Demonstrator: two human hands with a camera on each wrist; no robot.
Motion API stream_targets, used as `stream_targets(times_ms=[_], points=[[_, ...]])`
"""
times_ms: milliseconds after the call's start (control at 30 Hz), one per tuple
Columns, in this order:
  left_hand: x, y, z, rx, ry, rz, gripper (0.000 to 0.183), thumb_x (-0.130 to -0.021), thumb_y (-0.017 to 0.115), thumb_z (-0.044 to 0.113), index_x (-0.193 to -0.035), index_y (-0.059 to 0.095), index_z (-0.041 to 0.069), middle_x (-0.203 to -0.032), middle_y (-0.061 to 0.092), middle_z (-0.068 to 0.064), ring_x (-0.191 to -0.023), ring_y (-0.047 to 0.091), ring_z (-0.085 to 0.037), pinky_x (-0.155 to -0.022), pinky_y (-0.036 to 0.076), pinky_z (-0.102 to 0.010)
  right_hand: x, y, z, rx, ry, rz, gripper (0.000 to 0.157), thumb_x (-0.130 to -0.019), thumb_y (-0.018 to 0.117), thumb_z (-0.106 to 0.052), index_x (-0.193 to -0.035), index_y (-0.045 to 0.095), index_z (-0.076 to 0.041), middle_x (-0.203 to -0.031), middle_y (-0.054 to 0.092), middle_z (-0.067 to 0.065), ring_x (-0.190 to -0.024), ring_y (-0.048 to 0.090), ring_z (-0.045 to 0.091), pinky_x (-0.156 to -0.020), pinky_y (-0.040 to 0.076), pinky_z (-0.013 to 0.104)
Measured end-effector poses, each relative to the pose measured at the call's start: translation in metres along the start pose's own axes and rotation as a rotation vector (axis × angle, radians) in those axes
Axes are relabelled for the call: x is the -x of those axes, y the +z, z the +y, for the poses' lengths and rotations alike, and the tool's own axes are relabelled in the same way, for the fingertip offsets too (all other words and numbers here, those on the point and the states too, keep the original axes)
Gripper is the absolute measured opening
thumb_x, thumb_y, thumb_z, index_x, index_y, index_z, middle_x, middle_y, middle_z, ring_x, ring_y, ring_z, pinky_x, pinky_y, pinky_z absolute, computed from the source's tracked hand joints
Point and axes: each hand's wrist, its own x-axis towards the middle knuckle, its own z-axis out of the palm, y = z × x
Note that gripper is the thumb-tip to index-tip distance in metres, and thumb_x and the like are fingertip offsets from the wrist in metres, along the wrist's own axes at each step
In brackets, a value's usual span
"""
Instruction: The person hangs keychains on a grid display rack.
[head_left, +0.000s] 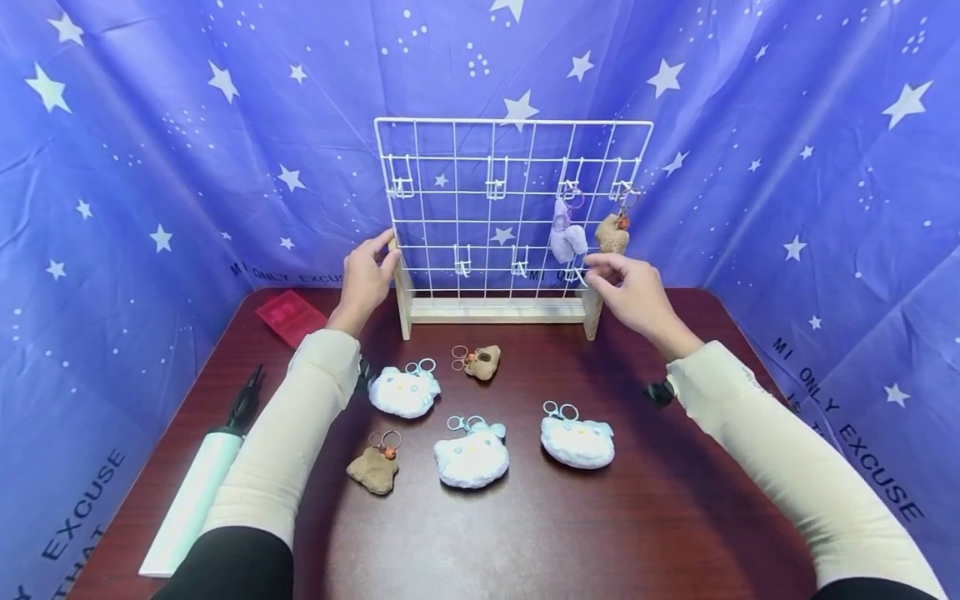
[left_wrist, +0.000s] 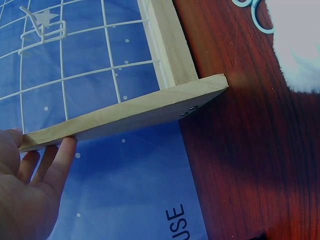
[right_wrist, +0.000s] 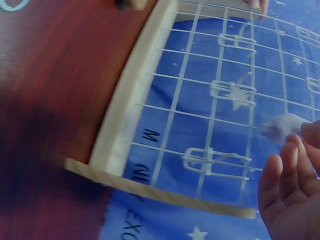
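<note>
Left fingers (left_wrist: 61,162) gripping rack post (left_wrist: 125,108) | right fingers (right_wrist: 289,167) loosely parted | lavender plush (head_left: 567,237) just beside them (contact unclear)

Black capitals (head_left: 845,427) on the blue starry curtain (head_left: 300,117): "MI ONLY EXCUSE", plus "THAT" at lower left.

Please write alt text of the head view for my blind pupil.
A person's left hand grips one side of a wire rack; their right hand is at the other, just below a hanging purple plush and brown plush. Three white plushes and two brown ones lie on the table.
</note>
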Motion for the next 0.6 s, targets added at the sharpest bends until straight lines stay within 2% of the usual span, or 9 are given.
stream_targets(times_ms=[233,367,600], points=[[-0.001,0.002,-0.003,-0.004,0.008,0.005,0.042,-0.098,0.068,0.021,-0.140,0.064,0.019,-0.126,0.071,-0.016,-0.112,0.071,-0.031,-0.101,0.054,-0.043,0.020,0.012,0.015,-0.050,0.011,-0.198,0.030,-0.099,0.067,-0.017,-0.128,0.071,-0.010,-0.100,0.077,0.011,-0.071,0.059,0.007,-0.056,0.043,0.022],[-0.002,0.003,-0.004,0.004,0.016,0.010,0.042,-0.098,0.068,0.021,-0.140,0.064,0.019,-0.126,0.071,-0.016,-0.109,0.073,-0.030,-0.096,0.058,-0.042,0.029,0.019,0.021,-0.077,0.005,-0.276,0.029,-0.097,0.069,-0.014,-0.126,0.072,-0.010,-0.095,0.076,0.010,-0.067,0.061,0.013,-0.052,0.045,0.024],[-0.001,0.003,-0.003,0.012,0.001,0.004,0.042,-0.098,0.068,0.021,-0.141,0.063,0.020,-0.128,0.070,-0.015,-0.112,0.072,-0.029,-0.097,0.057,-0.041,0.043,0.032,0.029,-0.091,-0.010,-0.412,0.028,-0.096,0.069,-0.012,-0.124,0.073,-0.012,-0.090,0.073,0.004,-0.061,0.056,0.011,-0.055,0.048,0.026]])
